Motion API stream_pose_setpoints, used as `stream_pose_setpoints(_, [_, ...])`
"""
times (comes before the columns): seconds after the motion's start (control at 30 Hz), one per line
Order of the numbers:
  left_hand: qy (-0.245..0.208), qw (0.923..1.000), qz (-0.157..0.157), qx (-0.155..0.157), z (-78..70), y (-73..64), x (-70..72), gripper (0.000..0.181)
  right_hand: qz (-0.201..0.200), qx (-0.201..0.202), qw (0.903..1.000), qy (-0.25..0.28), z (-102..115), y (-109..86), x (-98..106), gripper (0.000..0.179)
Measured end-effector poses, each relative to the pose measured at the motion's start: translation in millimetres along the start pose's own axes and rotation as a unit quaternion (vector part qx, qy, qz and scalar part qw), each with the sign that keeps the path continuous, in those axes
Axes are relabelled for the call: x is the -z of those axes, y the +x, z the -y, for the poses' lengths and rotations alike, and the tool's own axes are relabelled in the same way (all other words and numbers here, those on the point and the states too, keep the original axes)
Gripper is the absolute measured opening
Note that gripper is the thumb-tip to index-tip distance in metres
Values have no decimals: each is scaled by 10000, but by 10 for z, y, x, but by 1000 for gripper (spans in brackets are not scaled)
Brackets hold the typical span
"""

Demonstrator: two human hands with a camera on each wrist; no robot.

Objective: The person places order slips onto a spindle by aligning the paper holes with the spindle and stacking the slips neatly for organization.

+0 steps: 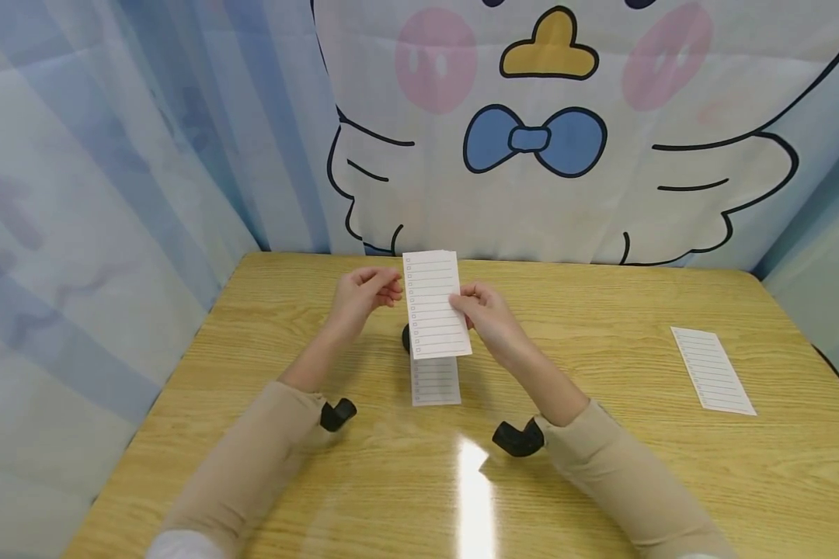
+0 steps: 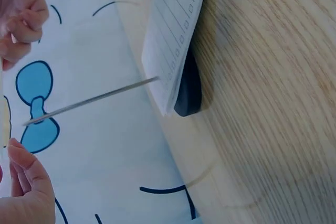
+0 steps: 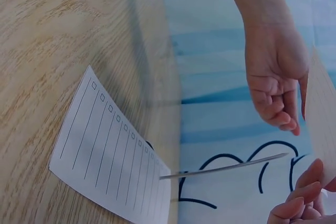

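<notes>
My right hand (image 1: 488, 314) pinches a white checklist sheet (image 1: 433, 307) by its right edge, thumb on the lined face. In the right wrist view, the held sheet (image 3: 321, 129) is above the tip of a thin metal spike (image 3: 226, 169). My left hand (image 1: 365, 299) is by the sheet's left edge, fingers loosely bent, fingertips close to the paper. Under the raised sheet, more checklist paper (image 1: 436, 382) lies on the paper spike's black base (image 2: 190, 90), with the metal spike (image 2: 94, 99) rising through it. In the head view the raised sheet hides the spike.
Another checklist sheet (image 1: 715, 371) lies on the right of the wooden table (image 1: 601, 481). Behind the table hangs a curtain (image 1: 496, 210) with a cartoon bird. Each sleeve cuff carries a black wrist device (image 1: 519, 439).
</notes>
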State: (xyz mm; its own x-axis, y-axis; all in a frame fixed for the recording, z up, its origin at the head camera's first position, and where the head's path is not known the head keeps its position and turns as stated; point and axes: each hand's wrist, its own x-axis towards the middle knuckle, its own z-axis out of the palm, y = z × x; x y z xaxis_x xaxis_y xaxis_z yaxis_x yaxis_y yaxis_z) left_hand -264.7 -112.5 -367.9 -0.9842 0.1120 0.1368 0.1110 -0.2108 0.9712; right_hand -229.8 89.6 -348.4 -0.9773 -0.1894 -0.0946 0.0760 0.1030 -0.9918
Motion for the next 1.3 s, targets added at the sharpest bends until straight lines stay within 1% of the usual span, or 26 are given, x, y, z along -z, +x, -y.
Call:
stream_pose_setpoints(0.03, [62,10000,17,14,-19,-8,-13,21,14,-4,10000,-18,-5,2,-4,21])
stream_pose_setpoints(0.07, [273,9995,-87,96,-129,-83,-80,21,18,-13,10000,-25,-9,5,-8,20])
stream_pose_setpoints(0.27, [632,9976,-77,290,-147,-95,-112,20,50,-70,9999,-108,-19,10,-31,18])
stream_pose_setpoints(0.4, [720,9964,-116,434,-145,-92,-131,20,83,-85,9998,-183,-21,23,-34,20])
stream_pose_setpoints(0.5, [723,9953,-196,608,-156,-97,-143,20,83,-145,9996,-210,-17,48,-35,23])
stream_pose_setpoints(0.6, [748,9942,-176,756,-164,-105,-154,21,70,-208,9995,-208,-13,89,-33,26])
stream_pose_setpoints(0.7, [796,9933,-91,827,-163,-107,-162,22,21,-226,9995,-216,-14,138,-26,29])
stream_pose_setpoints(0.8, [797,9928,-89,886,-153,-104,-162,21,-29,-217,9995,-217,-20,186,-24,29])
stream_pose_setpoints(1.0, [703,9923,-208,995,-124,-81,-163,18,-42,-210,9996,-159,-38,250,-25,25])
stream_pose_setpoints(1.3, [634,9913,-197,1135,-82,-62,-149,21,37,-272,9996,115,-70,282,-14,16])
